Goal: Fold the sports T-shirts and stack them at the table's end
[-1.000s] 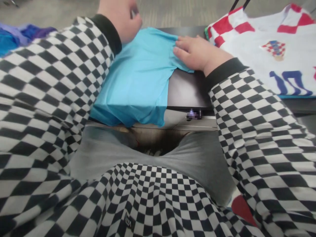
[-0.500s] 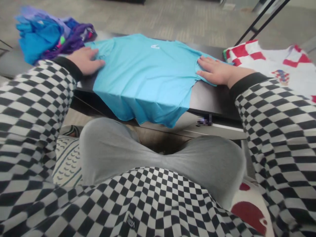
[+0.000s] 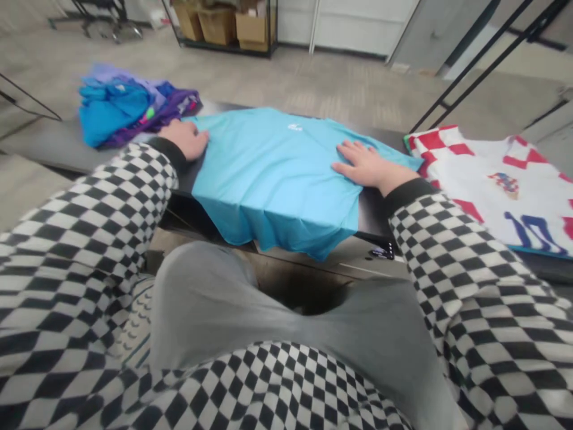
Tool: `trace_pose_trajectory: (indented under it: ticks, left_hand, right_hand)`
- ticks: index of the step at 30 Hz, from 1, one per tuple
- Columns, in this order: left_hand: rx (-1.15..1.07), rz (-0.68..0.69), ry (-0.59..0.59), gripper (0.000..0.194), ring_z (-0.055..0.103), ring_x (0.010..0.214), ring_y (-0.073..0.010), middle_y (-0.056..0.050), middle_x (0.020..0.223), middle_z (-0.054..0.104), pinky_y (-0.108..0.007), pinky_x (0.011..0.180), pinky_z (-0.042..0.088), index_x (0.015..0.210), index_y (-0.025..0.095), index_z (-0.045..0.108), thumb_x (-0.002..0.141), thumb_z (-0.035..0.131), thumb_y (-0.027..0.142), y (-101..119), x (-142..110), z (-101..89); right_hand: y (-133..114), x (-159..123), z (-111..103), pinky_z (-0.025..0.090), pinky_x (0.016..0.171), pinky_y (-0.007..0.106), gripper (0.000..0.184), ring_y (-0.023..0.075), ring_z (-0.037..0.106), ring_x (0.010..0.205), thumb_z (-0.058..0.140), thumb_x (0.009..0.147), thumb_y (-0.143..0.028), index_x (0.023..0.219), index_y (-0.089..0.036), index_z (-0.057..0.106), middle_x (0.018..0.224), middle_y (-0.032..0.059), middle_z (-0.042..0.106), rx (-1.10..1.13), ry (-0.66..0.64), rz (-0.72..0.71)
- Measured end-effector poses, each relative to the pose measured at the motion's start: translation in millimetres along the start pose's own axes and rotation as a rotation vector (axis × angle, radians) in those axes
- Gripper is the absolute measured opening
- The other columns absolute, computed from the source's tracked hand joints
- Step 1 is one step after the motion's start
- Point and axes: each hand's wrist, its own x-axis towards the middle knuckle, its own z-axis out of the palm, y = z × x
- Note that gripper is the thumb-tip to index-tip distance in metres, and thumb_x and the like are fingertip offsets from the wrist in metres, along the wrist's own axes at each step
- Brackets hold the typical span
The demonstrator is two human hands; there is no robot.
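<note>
A light blue T-shirt (image 3: pixel 273 179) with a small white logo lies spread on a dark table (image 3: pixel 371 215), and its hem hangs over the near edge. My left hand (image 3: pixel 188 140) rests at the shirt's left edge by the sleeve, fingers lightly curled and touching the fabric. Flat on the shirt's right side, my right hand (image 3: pixel 362 164) has its fingers spread. Neither hand grips anything.
A red-and-white checkered football jersey (image 3: pixel 505 185) lies on the table's right end. A heap of blue and purple clothes (image 3: pixel 129 107) sits at the left end. Black metal rods (image 3: pixel 487 65) rise at upper right, and a shelf of cardboard boxes (image 3: pixel 224 27) stands beyond.
The shirt, bunched in the oldest frame, now lies spread flat. My hands have moved apart to either side of it. The view has tilted up and shows more of the room.
</note>
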Motion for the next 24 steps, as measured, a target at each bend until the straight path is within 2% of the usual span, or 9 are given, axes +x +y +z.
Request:
trace_pose_trajectory:
  ticks: [2,4,7,9,13,15,18,21,24]
  left_hand:
    - [0.012,-0.098,0.022,0.094,0.058,0.149,-0.0495,-0.023,0.168,0.056,-0.067,0.124,0.050,0.161,0.011,0.064,0.104,0.034,0.079,12,2,-2.3]
    - [0.034,-0.112,0.057,0.091,0.057,0.151,-0.0532,-0.029,0.167,0.057,-0.067,0.124,0.049,0.159,0.008,0.066,0.103,0.041,0.075,24,11,-3.8]
    - [-0.020,0.030,0.097,0.085,0.058,0.155,-0.0461,-0.028,0.167,0.061,-0.057,0.130,0.046,0.164,0.008,0.062,0.105,0.040,0.065,43,33,-3.0]
    - [-0.062,0.158,0.026,0.087,0.053,0.163,-0.0401,-0.022,0.177,0.055,-0.051,0.134,0.042,0.174,0.013,0.054,0.107,0.036,0.067,56,45,3.3]
    - [-0.028,0.188,-0.111,0.102,0.024,0.179,-0.0451,-0.013,0.195,0.023,-0.065,0.142,0.025,0.188,0.028,0.032,0.104,0.030,0.087,72,56,26.6]
    - [-0.014,0.177,-0.133,0.106,0.021,0.180,-0.0480,-0.013,0.196,0.018,-0.070,0.141,0.024,0.189,0.029,0.028,0.102,0.031,0.089,70,63,32.1]
    - [0.026,0.240,-0.209,0.112,0.033,0.177,-0.0435,-0.015,0.192,0.032,-0.058,0.141,0.033,0.186,0.023,0.036,0.096,0.045,0.088,60,86,20.7]
    - [0.096,0.295,-0.266,0.104,0.060,0.160,-0.0411,-0.019,0.171,0.063,-0.044,0.133,0.047,0.171,0.016,0.061,0.088,0.061,0.080,64,110,-4.5]
    - [0.063,0.279,-0.144,0.084,0.069,0.148,-0.0420,-0.022,0.158,0.073,-0.046,0.127,0.053,0.158,0.012,0.071,0.096,0.053,0.067,93,119,-17.9]
  right_hand:
    - [1,-2,6,0.019,0.143,0.074,0.089,0.0431,0.023,0.180,0.044,0.111,-0.074,0.183,-0.023,0.042,0.192,0.0146,0.030,-0.012,0.005,0.004]
    - [5,-3,9,0.020,0.144,0.074,0.091,0.0431,0.023,0.179,0.042,0.108,-0.077,0.182,-0.024,0.044,0.192,0.0143,0.032,-0.007,0.001,0.006]
    - [9,-3,12,0.020,0.144,0.073,0.094,0.0444,0.024,0.179,0.041,0.106,-0.079,0.182,-0.023,0.045,0.191,0.0154,0.033,-0.004,0.010,-0.010]
    - [10,-4,12,0.021,0.143,0.074,0.095,0.0446,0.025,0.179,0.040,0.106,-0.080,0.182,-0.024,0.045,0.191,0.0150,0.032,0.000,0.018,-0.011]
    - [9,-9,12,0.021,0.143,0.074,0.093,0.0442,0.024,0.179,0.040,0.106,-0.083,0.182,-0.032,0.044,0.192,0.0109,0.032,0.022,0.015,-0.022]
    - [8,-11,12,0.021,0.143,0.074,0.092,0.0437,0.024,0.179,0.040,0.106,-0.084,0.183,-0.035,0.044,0.192,0.0093,0.032,0.036,0.013,-0.028]
    - [7,-15,9,0.021,0.144,0.072,0.094,0.0430,0.022,0.179,0.042,0.106,-0.085,0.183,-0.032,0.043,0.192,0.0105,0.031,0.058,-0.009,-0.030]
    - [5,-12,2,0.022,0.144,0.071,0.092,0.0435,0.026,0.179,0.045,0.108,-0.081,0.181,-0.024,0.048,0.190,0.0154,0.034,0.066,0.002,-0.029]
    - [3,5,-7,0.023,0.144,0.072,0.079,0.0428,0.035,0.176,0.040,0.114,-0.070,0.176,-0.024,0.055,0.186,0.0158,0.044,0.042,0.125,-0.011]
